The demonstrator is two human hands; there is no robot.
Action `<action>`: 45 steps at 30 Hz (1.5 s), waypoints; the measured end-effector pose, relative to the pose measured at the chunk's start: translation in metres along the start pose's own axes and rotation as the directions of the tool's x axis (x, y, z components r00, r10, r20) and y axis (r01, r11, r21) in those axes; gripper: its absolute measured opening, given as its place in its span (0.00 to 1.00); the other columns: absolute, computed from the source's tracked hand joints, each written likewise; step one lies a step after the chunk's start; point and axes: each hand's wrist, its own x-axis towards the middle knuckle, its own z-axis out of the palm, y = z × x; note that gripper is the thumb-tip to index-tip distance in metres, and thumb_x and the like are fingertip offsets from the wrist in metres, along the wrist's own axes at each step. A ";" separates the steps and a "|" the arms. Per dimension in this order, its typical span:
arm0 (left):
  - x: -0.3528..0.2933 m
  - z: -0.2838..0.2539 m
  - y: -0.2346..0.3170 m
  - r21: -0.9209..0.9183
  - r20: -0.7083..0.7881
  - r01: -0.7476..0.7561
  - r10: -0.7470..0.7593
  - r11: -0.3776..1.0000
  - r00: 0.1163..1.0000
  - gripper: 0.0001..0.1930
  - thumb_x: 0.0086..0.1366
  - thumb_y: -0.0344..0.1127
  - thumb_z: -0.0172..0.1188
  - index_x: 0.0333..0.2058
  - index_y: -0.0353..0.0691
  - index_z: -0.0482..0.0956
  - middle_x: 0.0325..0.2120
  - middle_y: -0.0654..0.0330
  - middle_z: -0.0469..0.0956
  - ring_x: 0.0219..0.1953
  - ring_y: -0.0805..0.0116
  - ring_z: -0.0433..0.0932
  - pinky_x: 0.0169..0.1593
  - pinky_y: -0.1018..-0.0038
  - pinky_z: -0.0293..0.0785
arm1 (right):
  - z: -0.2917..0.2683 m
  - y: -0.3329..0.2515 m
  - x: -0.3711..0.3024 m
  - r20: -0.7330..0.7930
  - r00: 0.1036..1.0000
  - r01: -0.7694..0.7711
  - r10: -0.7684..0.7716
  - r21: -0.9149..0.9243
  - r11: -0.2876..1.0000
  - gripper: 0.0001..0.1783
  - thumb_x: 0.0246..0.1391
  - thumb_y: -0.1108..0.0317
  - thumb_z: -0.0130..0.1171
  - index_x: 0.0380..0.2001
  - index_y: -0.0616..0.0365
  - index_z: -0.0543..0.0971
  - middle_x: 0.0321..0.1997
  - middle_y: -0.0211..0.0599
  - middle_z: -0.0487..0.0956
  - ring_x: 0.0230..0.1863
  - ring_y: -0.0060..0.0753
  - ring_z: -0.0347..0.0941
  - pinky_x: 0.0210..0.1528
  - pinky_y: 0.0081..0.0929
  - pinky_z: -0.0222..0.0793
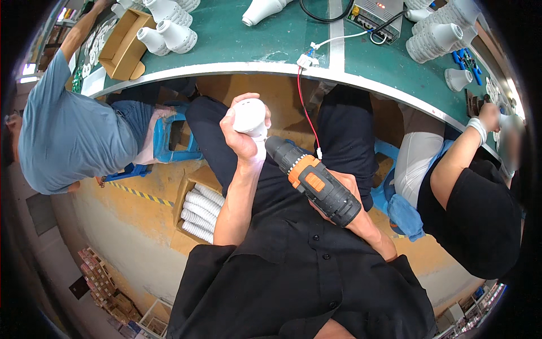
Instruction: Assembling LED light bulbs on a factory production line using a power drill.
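At the far left of the frame, a co-worker (84, 127) in a grey-blue shirt, one arm stretched toward the top edge. At upper left, on the green table (237, 48), an open cardboard box (121, 42), with stacks of white cones (176, 37) just to its right. Below these, a blue stool (162, 138); lower still, an open carton (180, 242) packed with nested white parts (200, 217).

Left of centre, clamped in the left hand (243, 133) above the lap, a white cone-shaped part (250, 114), wide round end facing up, narrower end down by the wrist. At top centre, on the table, another white cone lying on its side. In the middle, a black-and-orange drill (313, 181), chuck pointing up and left, right beside the narrow end of the held part; impossible to tell whether touching. Hanging from the table edge nearby, a red-and-black wire (303, 99) with a white connector at its lower end. Right of centre, closed around the drill and partly hidden beneath it, the right hand (347, 183).

Toward upper right, a metal power supply (377, 17) with cables, then more stacked white cones, a single one apart, and blue-handled pliers (467, 63). Below, a blue cloth (407, 217). At the far right, another co-worker (483, 220), in black.
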 end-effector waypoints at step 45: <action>0.294 0.090 0.118 0.246 0.142 -0.492 -0.471 -0.835 0.871 0.19 0.52 0.31 0.69 0.46 0.41 0.84 0.47 0.51 0.83 0.50 0.55 0.83 0.49 0.62 0.80 | -0.011 0.011 -0.014 -0.011 0.998 0.061 -0.061 0.043 0.997 0.14 0.41 0.72 0.71 0.33 0.60 0.79 0.30 0.41 0.80 0.31 0.50 0.80 0.35 0.36 0.77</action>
